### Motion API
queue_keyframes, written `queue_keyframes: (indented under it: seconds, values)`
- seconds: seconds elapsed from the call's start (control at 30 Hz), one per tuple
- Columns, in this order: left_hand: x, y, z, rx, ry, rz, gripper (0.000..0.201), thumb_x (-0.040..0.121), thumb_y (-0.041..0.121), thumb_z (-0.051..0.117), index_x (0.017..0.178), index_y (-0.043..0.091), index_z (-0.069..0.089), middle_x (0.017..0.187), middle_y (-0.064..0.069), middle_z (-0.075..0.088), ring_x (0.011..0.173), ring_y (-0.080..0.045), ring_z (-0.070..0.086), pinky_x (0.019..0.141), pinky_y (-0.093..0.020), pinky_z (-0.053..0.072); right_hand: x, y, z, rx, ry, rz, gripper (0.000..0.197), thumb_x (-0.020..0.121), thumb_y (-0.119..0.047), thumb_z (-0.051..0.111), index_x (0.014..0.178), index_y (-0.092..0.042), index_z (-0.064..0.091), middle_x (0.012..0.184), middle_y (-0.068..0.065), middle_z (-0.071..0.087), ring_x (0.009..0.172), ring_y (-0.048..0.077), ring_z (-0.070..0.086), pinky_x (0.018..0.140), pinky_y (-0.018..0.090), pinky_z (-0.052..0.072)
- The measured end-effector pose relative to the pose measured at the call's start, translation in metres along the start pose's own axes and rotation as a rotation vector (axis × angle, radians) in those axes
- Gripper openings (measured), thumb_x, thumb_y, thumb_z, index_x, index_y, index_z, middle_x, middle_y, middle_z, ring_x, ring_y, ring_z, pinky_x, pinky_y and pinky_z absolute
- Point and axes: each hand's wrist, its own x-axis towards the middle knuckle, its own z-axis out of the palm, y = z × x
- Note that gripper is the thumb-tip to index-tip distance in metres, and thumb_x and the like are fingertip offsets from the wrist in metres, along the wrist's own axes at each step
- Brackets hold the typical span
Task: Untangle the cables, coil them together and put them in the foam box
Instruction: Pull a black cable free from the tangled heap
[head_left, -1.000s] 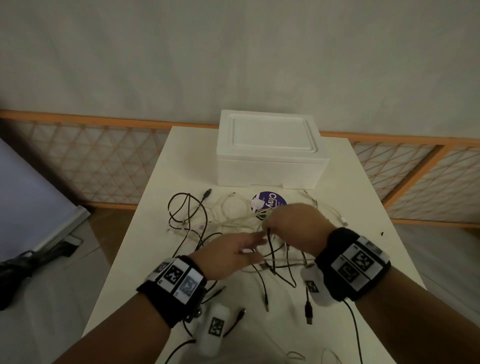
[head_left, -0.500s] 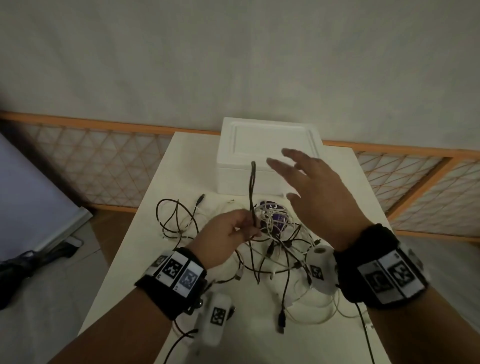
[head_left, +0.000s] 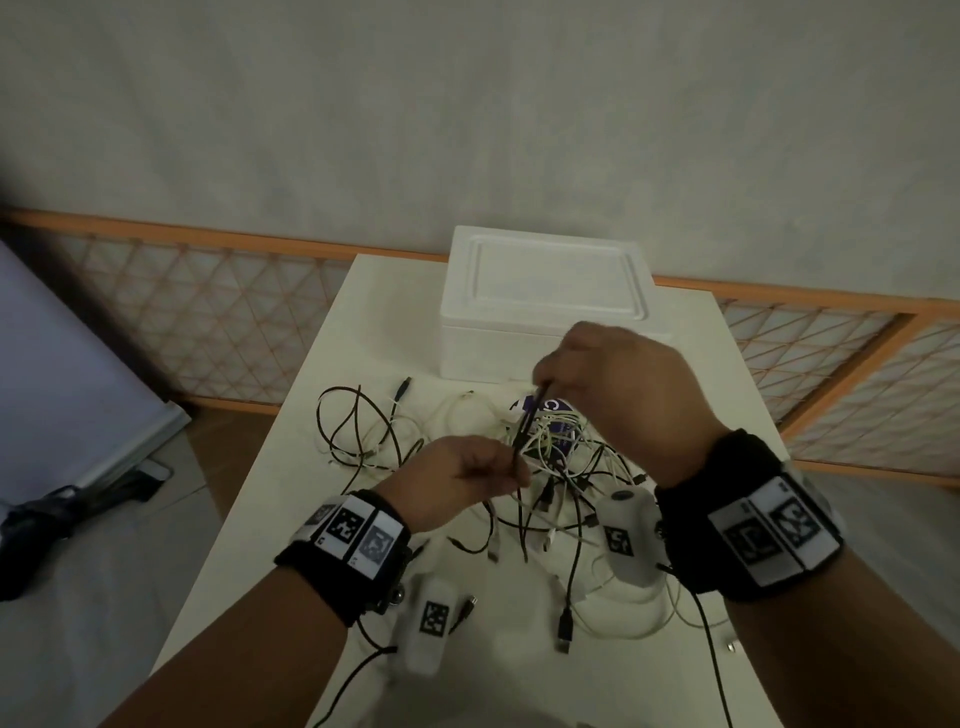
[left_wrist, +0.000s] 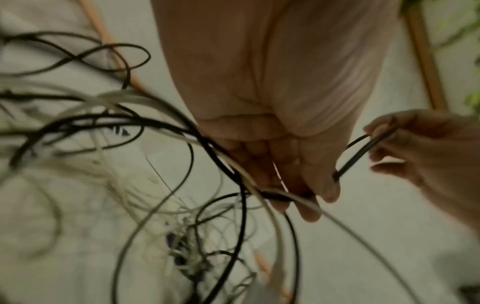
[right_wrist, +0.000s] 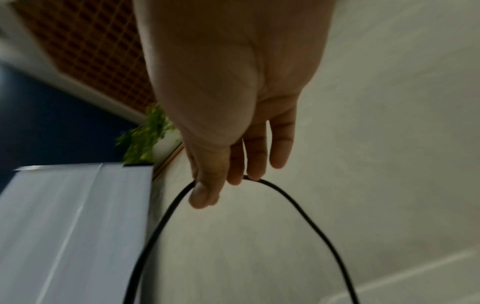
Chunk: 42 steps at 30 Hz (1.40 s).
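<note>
A tangle of black and white cables (head_left: 550, 467) lies in the middle of the white table (head_left: 332, 395). My left hand (head_left: 467, 475) grips a black cable (head_left: 527, 426) just above the tangle, with white strands caught under its fingers (left_wrist: 306, 207). My right hand (head_left: 613, 384) pinches the same black cable (left_wrist: 358, 156) higher up, a short way in front of the closed white foam box (head_left: 545, 301). In the right wrist view the black cable (right_wrist: 285, 195) loops down from the thumb and fingers (right_wrist: 207, 193).
A purple round label (head_left: 556, 415) lies under the tangle. Loose black loops (head_left: 353, 431) spread to the left, and USB plugs (head_left: 565, 623) lie near the front edge. An orange lattice rail (head_left: 208, 312) runs behind the table. A dark object (head_left: 57, 519) lies on the floor at left.
My right hand was spread open above the box half a second ago; it has come down and pinched the upper end of the black cable that my left hand holds up.
</note>
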Motion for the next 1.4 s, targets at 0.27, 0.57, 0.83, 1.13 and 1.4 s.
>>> queue_keyframes:
  seconds: [0.27, 0.57, 0.83, 1.13, 1.4]
  values:
    - [0.012, -0.014, -0.014, 0.640, 0.005, -0.040, 0.022, 0.098, 0.019, 0.046, 0.104, 0.026, 0.066, 0.086, 0.011, 0.067, 0.080, -0.007, 0.063, 0.075, -0.023, 0.046, -0.013, -0.008, 0.013, -0.281, -0.020, 0.161, 0.050, 0.075, -0.010, 0.042, 0.120, -0.019, 0.063, 0.139, 0.017, 0.048, 0.124, 0.040, 0.048, 0.100, 0.058, 0.040]
    - [0.011, -0.006, 0.000, 0.733, -0.046, 0.171, 0.030, 0.095, 0.046, 0.037, 0.095, 0.030, 0.062, 0.075, 0.010, 0.063, 0.074, -0.009, 0.060, 0.082, -0.035, 0.043, -0.035, -0.031, 0.062, -0.158, -0.370, 0.054, 0.028, 0.094, -0.041, 0.045, 0.117, -0.029, 0.053, 0.085, -0.004, 0.068, 0.084, 0.021, 0.065, 0.082, 0.039, 0.030]
    - [-0.004, -0.061, -0.036, 0.864, 0.049, -0.194, 0.035, 0.101, 0.039, 0.034, 0.096, 0.020, 0.063, 0.089, 0.006, 0.071, 0.091, -0.015, 0.064, 0.111, -0.032, 0.018, -0.044, 0.029, -0.002, 0.119, 0.021, 0.398, 0.015, 0.089, -0.034, 0.058, 0.088, -0.029, 0.072, 0.095, -0.009, 0.071, 0.095, 0.014, 0.063, 0.095, 0.046, 0.045]
    - [0.013, -0.003, 0.011, 1.288, 0.082, 0.088, 0.024, 0.094, 0.023, 0.043, 0.089, 0.018, 0.066, 0.078, -0.003, 0.069, 0.072, -0.024, 0.063, 0.071, -0.031, 0.035, -0.035, -0.045, 0.065, 0.023, -0.420, 0.101, 0.046, 0.091, -0.018, 0.044, 0.137, -0.018, 0.038, 0.108, 0.003, 0.066, 0.099, 0.025, 0.063, 0.081, 0.040, 0.052]
    - [-0.005, -0.050, -0.015, 1.149, 0.072, -0.083, 0.031, 0.096, 0.037, 0.037, 0.083, 0.023, 0.062, 0.077, 0.000, 0.068, 0.080, -0.024, 0.063, 0.095, -0.042, 0.039, -0.040, -0.002, 0.032, 0.322, 0.003, 0.297, 0.017, 0.094, -0.024, 0.057, 0.095, -0.019, 0.073, 0.092, -0.003, 0.072, 0.087, 0.017, 0.065, 0.077, 0.028, 0.049]
